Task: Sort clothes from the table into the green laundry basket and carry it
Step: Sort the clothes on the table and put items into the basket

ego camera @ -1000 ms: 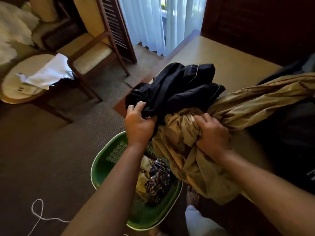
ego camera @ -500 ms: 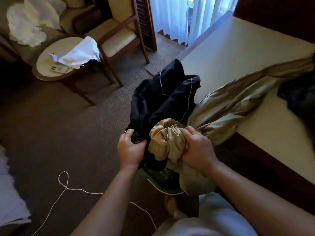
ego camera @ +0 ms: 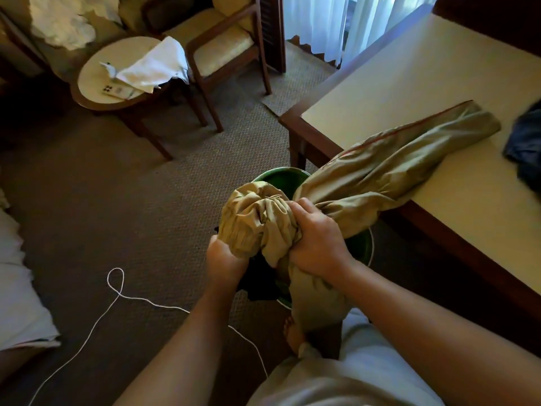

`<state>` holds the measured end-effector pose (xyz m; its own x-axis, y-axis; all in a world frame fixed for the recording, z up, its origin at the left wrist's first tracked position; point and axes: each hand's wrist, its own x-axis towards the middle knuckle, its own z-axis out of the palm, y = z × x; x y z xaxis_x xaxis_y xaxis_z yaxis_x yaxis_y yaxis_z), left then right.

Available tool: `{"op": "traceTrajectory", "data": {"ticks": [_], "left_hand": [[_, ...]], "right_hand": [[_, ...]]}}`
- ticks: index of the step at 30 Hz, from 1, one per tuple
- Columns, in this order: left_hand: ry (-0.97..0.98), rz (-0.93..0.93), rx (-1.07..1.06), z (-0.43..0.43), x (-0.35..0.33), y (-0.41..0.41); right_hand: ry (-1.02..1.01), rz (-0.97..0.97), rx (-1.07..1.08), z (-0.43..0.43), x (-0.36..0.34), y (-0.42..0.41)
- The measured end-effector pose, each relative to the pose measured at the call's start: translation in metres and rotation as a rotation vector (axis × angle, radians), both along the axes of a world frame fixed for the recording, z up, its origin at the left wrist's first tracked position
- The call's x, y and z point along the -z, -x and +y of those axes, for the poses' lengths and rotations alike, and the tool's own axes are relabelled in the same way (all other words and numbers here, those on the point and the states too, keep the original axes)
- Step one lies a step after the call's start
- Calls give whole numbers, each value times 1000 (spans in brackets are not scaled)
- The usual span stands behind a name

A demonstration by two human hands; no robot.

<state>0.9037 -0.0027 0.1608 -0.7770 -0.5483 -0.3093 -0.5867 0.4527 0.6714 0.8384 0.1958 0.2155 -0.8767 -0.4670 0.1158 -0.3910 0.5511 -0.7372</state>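
Khaki trousers (ego camera: 380,168) trail from the table (ego camera: 439,83) down over the green laundry basket (ego camera: 278,175) on the floor. My right hand (ego camera: 317,241) is shut on their bunched top. My left hand (ego camera: 224,257) grips the bundle's lower left edge, just above a dark garment (ego camera: 260,284) lying in the basket. Most of the basket is hidden behind the bundle and my hands. Another dark garment (ego camera: 524,145) lies at the table's right edge.
A white cord (ego camera: 117,291) loops across the carpet at the left. A round side table (ego camera: 96,95) with a white cloth (ego camera: 152,68) and a wooden chair (ego camera: 222,51) stand at the back. My bare foot (ego camera: 292,332) is next to the basket.
The dark garment has dropped from my left hand into the basket. Both hands have lowered with the khaki bundle, and my left hand now holds that bundle.
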Motion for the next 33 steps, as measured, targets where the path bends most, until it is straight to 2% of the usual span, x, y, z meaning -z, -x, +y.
{"op": "traceTrajectory", "data": {"ticks": [3,9,13,16,23,28,30,33], "left_hand": [[46,31,53,-1,5,5],[-118,130,95,13,-7,27],[-140,68,168,16,-13,39],[-128,0,134,16,-13,43],[-130,61,104,28,-17,40],[-175,40,139,39,-16,37],[-165,26,177,44,-13,36],[-150,39,230,53,-9,37]], "right_hand": [[-65,-10,49,7,8,0],[-183,-67,166,37,25,0],[-231,-116,238,45,31,2],[-242,-125,250,45,34,-1],[-292,-109,214,35,49,-15],[-538,-271,159,29,61,-13],[-523,-293,161,29,62,-11],[-433,-215,216,35,59,-7]]}}
